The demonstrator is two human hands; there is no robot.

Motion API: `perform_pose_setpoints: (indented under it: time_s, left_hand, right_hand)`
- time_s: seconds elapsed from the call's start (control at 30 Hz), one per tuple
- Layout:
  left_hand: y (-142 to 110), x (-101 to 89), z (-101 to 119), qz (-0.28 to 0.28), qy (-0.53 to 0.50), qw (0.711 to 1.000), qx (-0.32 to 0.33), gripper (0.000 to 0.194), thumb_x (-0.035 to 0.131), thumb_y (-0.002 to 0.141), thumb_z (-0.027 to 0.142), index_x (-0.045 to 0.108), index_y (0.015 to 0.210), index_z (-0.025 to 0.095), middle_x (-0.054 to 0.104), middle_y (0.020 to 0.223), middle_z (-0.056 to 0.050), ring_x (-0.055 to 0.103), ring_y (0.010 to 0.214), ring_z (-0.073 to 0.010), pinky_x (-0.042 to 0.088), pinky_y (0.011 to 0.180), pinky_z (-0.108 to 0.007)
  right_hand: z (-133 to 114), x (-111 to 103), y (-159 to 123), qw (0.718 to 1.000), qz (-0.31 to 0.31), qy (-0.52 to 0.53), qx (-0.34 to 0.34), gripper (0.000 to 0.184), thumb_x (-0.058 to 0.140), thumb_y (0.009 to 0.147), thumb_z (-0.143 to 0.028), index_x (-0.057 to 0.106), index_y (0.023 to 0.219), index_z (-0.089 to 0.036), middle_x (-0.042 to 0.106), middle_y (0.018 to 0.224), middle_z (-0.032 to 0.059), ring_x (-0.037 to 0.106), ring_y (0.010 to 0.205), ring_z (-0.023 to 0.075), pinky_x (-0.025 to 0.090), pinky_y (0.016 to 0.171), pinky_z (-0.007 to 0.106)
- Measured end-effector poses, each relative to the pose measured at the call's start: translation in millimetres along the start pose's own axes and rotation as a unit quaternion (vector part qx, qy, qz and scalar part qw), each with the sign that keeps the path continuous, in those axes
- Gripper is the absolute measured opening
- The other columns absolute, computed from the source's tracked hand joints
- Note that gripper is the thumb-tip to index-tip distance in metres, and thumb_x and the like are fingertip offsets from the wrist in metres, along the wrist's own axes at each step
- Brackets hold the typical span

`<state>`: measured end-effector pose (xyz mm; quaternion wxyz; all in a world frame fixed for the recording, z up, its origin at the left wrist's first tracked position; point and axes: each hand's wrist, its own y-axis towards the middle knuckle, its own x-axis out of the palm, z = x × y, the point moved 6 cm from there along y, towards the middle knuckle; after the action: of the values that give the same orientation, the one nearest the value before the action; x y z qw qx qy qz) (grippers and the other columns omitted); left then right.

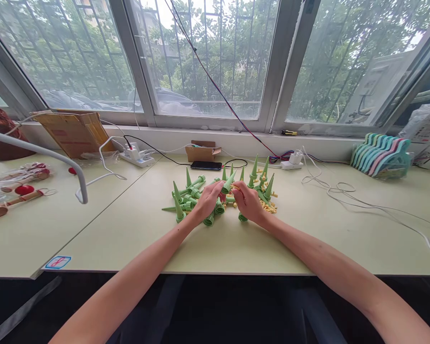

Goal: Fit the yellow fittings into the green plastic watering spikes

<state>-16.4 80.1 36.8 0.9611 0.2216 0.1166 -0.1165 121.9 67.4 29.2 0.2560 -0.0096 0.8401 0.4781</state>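
My left hand (pixel 208 199) is closed round a green plant watering spike (pixel 228 183), its tapered tip pointing up and to the right. Just beside it, my right hand (pixel 249 200) pinches a small yellow valve (pixel 234 187) against the spike's side; whether it sits in the hole cannot be made out. Left of my hands lies a pile of green spikes (pixel 179 209), some standing, some on their sides. Behind and right of my right hand stand several spikes with yellow valves (pixel 263 179) fitted. Loose yellow valves (pixel 270 207) are heaped near my right wrist.
A phone (pixel 206 165) lies behind the pile, before a small open cardboard box (pixel 202 152). Power strips (pixel 138 158) and white cables (pixel 344 188) run along the back. Hangers (pixel 381 155) stand at right. A pale metal bar (pixel 57 154) crosses the left side.
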Motion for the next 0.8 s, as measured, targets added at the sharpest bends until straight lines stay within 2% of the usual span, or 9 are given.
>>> perform_pose_setpoints:
  time_s: [0.27, 0.43, 0.8]
  left_hand:
    - [-0.6, 0.0, -1.5, -0.012, 0.034, 0.999, 0.018, 0.047, 0.034, 0.096, 0.049, 0.067, 0.092, 0.016, 0.06, 0.068, -0.001, 0.057, 0.068, -0.0164, 0.046, 0.078, -0.03]
    - [-0.9, 2.1, 0.1, -0.033, 0.029, 0.998, 0.043, 0.048, 0.032, 0.098, 0.049, 0.068, 0.102, 0.016, 0.062, 0.073, -0.002, 0.057, 0.067, -0.0152, 0.046, 0.076, -0.029]
    - [-1.8, 3.1, 1.2, -0.046, 0.057, 0.995, 0.061, 0.05, 0.031, 0.1, 0.048, 0.067, 0.107, 0.015, 0.059, 0.069, -0.001, 0.058, 0.07, -0.016, 0.045, 0.075, -0.028]
  right_hand:
    - [2.6, 1.0, -1.5, 1.0, -0.012, 0.011, 0.015, 0.02, 0.036, 0.102, -0.035, 0.05, 0.101, -0.021, 0.056, 0.063, -0.0025, 0.044, 0.05, 0.01, 0.036, 0.053, 0.022]
    - [3.4, 2.0, -1.6, 0.999, -0.019, 0.019, 0.02, 0.021, 0.034, 0.102, -0.036, 0.048, 0.107, -0.021, 0.057, 0.062, -0.0027, 0.044, 0.048, 0.0103, 0.036, 0.052, 0.022]
    - [4.6, 2.5, -3.5, 1.0, -0.021, 0.016, 0.009, 0.019, 0.03, 0.103, -0.035, 0.043, 0.111, -0.022, 0.055, 0.06, -0.0054, 0.044, 0.047, 0.0102, 0.036, 0.052, 0.022]
